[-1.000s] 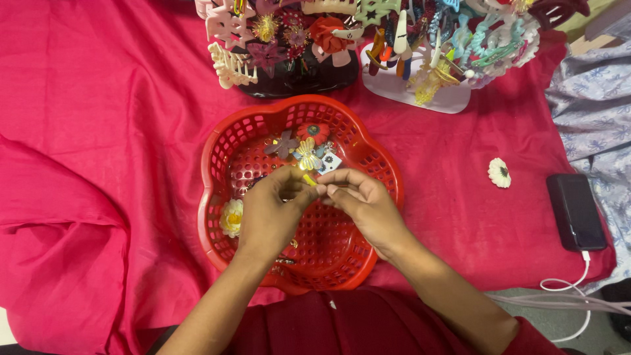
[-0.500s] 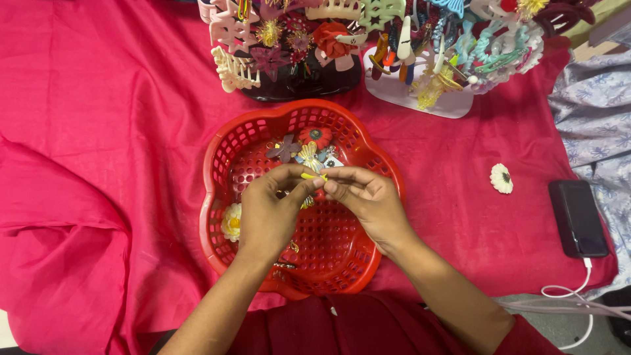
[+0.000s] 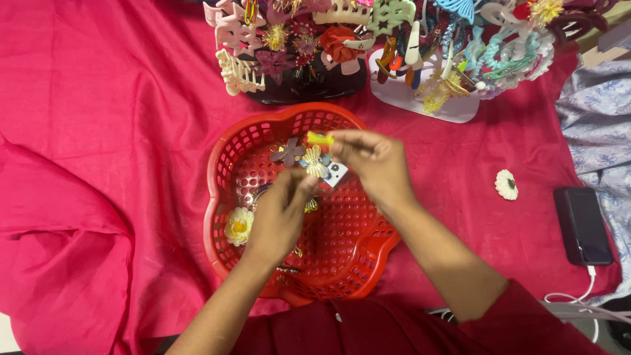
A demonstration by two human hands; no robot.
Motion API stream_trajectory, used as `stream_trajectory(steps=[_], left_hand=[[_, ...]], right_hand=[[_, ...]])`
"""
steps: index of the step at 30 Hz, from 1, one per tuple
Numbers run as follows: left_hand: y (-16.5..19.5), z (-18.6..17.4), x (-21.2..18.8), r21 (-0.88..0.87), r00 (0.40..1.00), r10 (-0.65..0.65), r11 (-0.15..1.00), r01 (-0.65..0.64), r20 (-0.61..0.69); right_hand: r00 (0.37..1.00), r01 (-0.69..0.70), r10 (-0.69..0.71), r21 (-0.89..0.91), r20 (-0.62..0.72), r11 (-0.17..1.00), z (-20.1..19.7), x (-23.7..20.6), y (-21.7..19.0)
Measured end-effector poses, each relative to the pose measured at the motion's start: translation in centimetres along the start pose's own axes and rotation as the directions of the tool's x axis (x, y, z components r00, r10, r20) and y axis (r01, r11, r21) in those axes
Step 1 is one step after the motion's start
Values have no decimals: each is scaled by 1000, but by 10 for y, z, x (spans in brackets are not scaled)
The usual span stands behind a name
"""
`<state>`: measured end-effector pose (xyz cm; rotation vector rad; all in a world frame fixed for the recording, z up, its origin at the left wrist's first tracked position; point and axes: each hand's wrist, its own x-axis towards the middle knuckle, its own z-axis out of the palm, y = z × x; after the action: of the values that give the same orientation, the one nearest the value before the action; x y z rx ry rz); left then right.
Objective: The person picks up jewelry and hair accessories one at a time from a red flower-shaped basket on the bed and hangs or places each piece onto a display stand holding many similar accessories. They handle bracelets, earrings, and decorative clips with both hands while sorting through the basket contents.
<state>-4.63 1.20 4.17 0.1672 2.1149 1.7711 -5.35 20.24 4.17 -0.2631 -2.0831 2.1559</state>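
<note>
Hands over the red basket, a small yellow clip held up.

Right hand pinches the yellow clip at the basket's far rim; half a second ago both hands met mid-basket. Left hand, fingers curled, hovers over a gold butterfly clip; grip unclear. Far off, two crowded clip stands; right, a black phone and white flower.

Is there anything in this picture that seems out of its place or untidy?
One thing: a small white flower-shaped hair piece lies alone on the pink cloth, apart from the red plastic basket and both clip-covered stands. Also, the cloth is bunched into folds at the left. The right hand holds a small yellow clip over the basket.
</note>
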Motion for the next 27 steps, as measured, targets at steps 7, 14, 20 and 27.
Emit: stream_trajectory(steps=[7, 14, 20, 27], left_hand=[[-38, -9, 5, 414, 940, -200, 908, 71, 278], [-65, -9, 32, 472, 919, -54, 869, -150, 390], [-69, -16, 39, 465, 922, -136, 884, -53, 364], [-68, -20, 44, 464, 926, -139, 885, -44, 352]], right_hand=[[965, 163, -175, -74, -196, 984, 14, 69, -16], [942, 203, -206, -41, -266, 978, 46, 127, -14], [948, 157, -162, -40, -274, 987, 61, 151, 5], [937, 169, -144, 54, -319, 984, 70, 163, 25]])
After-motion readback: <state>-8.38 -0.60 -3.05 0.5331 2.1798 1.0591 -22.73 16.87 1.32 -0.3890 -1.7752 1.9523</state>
